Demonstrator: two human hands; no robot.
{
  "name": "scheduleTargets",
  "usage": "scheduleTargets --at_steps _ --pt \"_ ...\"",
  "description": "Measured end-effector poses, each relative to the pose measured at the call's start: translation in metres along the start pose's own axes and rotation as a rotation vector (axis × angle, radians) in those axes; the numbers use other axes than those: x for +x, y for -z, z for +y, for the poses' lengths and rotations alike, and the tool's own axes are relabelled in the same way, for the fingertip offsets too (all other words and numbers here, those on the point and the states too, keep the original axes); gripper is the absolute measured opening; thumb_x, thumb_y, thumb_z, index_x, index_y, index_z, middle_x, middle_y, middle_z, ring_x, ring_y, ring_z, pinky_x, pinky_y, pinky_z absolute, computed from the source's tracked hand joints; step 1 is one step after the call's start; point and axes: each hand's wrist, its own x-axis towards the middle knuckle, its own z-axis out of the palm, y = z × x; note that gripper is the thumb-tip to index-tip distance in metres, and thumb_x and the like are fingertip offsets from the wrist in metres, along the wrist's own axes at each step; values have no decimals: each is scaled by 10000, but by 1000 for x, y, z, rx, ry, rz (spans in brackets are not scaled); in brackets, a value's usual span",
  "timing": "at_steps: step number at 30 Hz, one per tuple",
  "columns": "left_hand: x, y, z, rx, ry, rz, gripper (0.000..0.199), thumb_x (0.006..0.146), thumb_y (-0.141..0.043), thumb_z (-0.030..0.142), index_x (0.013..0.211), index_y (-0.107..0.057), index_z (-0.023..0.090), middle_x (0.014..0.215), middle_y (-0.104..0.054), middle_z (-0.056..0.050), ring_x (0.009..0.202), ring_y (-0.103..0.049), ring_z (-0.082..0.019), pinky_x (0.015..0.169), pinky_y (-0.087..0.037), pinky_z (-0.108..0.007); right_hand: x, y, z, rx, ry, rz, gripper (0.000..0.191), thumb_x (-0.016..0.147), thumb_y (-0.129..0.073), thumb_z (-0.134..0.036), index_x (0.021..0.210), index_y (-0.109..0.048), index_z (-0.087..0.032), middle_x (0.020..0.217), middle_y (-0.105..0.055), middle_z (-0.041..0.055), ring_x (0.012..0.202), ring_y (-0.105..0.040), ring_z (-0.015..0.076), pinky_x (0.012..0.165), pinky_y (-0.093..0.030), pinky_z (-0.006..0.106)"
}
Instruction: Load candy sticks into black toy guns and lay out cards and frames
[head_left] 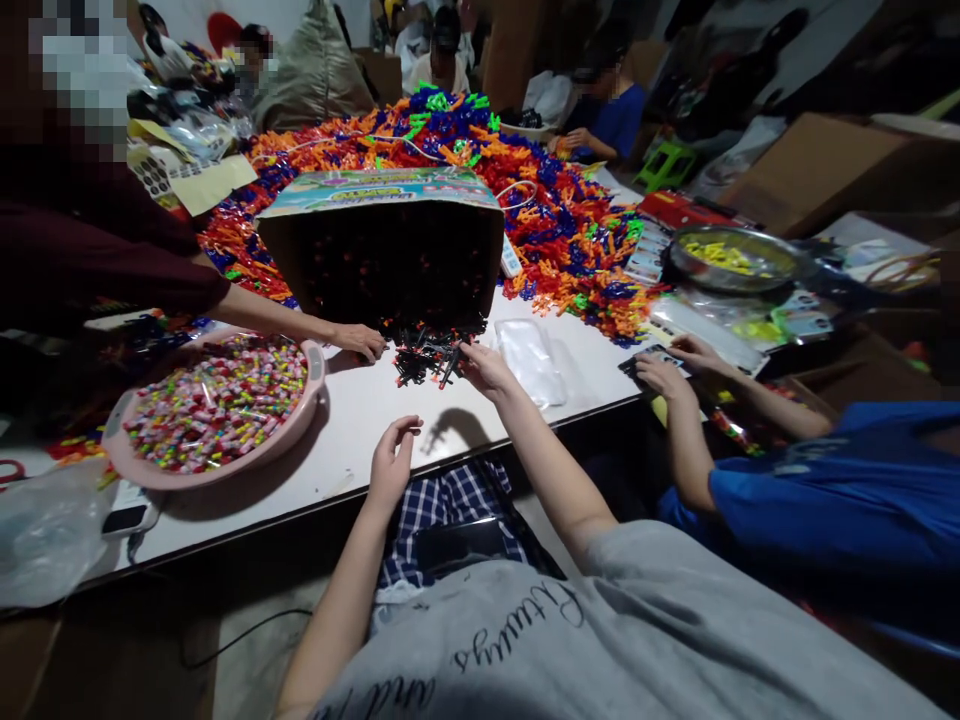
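My right hand (487, 370) is at the right side of a pile of small black plastic pieces (420, 352) with orange-red tips. Its fingers pinch one black plastic piece (451, 366) from that pile. Nearer the table's front edge, my left hand (394, 455) hovers with loosely bent fingers apart and nothing visible in them. The pile spills from the mouth of a cardboard box (390, 190) lying on its side, its dark inside holding more of the same. From the left, another person's hand (364, 342) reaches down beside the pile.
A pink basin (304, 420) of small colourful pieces stands left on the white table (352, 425). Behind the box rises a heap of orange, blue, red and green plastic toys (555, 215). Clear plastic bags (529, 362) lie right. A co-worker in a blue shirt (840, 490) works alongside.
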Motion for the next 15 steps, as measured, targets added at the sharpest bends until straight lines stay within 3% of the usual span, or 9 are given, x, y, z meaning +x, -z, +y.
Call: scheduleTargets --at_steps 4,9,15 --pt "-1 -8 4 -57 -1 -22 335 905 -573 440 1081 -670 172 1057 -723 -106 940 -679 -196 914 -533 -368 -14 -12 2 248 -140 -32 135 833 -735 -241 764 -626 -199 653 -689 -29 580 -631 103 508 -537 181" --pt "-8 -10 -2 -79 28 -52 328 917 -564 432 1092 -670 176 1045 -723 -95 935 -678 -188 923 -528 -365 -31 -26 2 475 -261 18 150 886 -665 -155 751 -614 -192 625 -684 -49 534 -613 67 502 -526 141" --pt "-9 -7 -10 -59 34 -59 324 926 -556 431 1100 -665 180 1039 -718 -90 944 -673 -193 930 -522 -368 -35 -21 9 378 -188 15 75 898 -650 -206 825 -633 -207 719 -707 -43 608 -641 73 513 -508 147"
